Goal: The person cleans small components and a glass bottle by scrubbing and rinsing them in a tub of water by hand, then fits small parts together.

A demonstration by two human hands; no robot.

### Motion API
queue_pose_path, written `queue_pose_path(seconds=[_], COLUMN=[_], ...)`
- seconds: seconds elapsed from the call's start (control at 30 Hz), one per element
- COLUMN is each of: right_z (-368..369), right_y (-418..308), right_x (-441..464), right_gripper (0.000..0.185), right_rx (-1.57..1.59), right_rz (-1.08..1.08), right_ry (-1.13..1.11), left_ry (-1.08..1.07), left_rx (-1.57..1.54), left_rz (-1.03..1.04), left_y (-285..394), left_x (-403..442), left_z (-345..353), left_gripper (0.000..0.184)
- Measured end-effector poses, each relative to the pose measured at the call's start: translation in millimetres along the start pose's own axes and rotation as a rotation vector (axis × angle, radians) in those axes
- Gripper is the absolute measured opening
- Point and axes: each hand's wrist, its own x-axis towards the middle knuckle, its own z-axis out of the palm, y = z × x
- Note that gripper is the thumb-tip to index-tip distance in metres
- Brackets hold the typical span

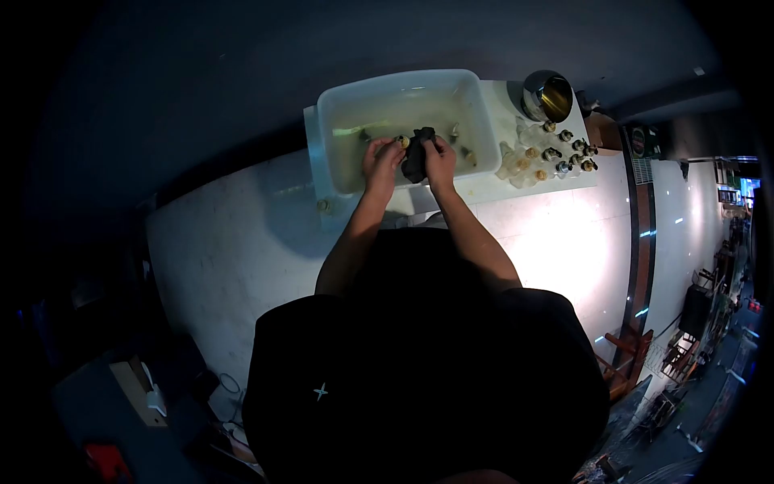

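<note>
My left hand (379, 164) pinches a small round piece with a brass-coloured end (403, 141); its exact kind is too small to tell. My right hand (440, 164) grips a bunched dark cloth (414, 160) right beside that piece. Both hands are over the near side of a white plastic tub (403, 77) that holds cloudy water. A few small dark and yellowish pieces (468, 155) show in the water. The lower end of the piece in my left hand is hidden by my fingers.
The tub stands on a white table (576, 179). To its right are several small metal fittings (577, 146) with yellowish and dark parts, some on crumpled clear plastic (514, 164). A shiny round metal pot (535, 95) lies behind them. A wooden chair (633, 359) is at the lower right.
</note>
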Motion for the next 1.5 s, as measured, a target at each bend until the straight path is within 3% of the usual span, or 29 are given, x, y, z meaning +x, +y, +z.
queue_pose_path(seconds=[0.03, 0.23, 0.33, 0.53, 0.63, 0.83, 0.93, 1.03, 1.33, 1.43, 1.5], right_z=[1, 0, 3, 7, 6, 5, 7, 6, 8, 7, 7], right_y=[0, -4, 2, -20, -11, -7, -13, -8, -6, -12, -5], right_x=[-1, -10, -15, -20, -11, -15, -20, -19, -20, -17, -15], right_gripper=[0.025, 0.037, 0.033, 0.027, 0.027, 0.028, 0.03, 0.03, 0.025, 0.024, 0.024], right_rx=[0.064, -0.377, -0.465, -0.585, -0.503, -0.238, -0.355, -0.49, -0.601, -0.652, -0.512], right_rz=[-0.013, -0.125, -0.284, -0.178, -0.19, -0.06, -0.308, -0.379, -0.42, -0.322, -0.26], right_ry=[-0.015, -0.178, -0.077, 0.024, 0.083, -0.048, -0.115, -0.114, -0.002, 0.004, 0.022], left_ry=[0.005, -0.004, -0.01, -0.033, -0.039, -0.04, -0.076, -0.07, -0.114, -0.113, -0.097], left_rx=[-0.014, 0.074, 0.094, 0.171, 0.09, -0.04, -0.021, 0.037, 0.121, 0.113, 0.085], left_rz=[0.004, -0.033, -0.035, -0.084, -0.087, -0.089, -0.116, -0.13, -0.176, -0.174, -0.155], left_y=[0, -1, -4, -6, -3, 3, 1, -2, -2, -1, 0], left_x=[0, 6, 6, 8, 6, 6, 8, 10, 6, 5, 5], left_z=[0, -5, -5, -8, -4, -6, -7, -6, -9, -7, -3], left_gripper=[0.02, 0.023, 0.022, 0.022, 0.023, 0.03, 0.034, 0.034, 0.029, 0.028, 0.027])
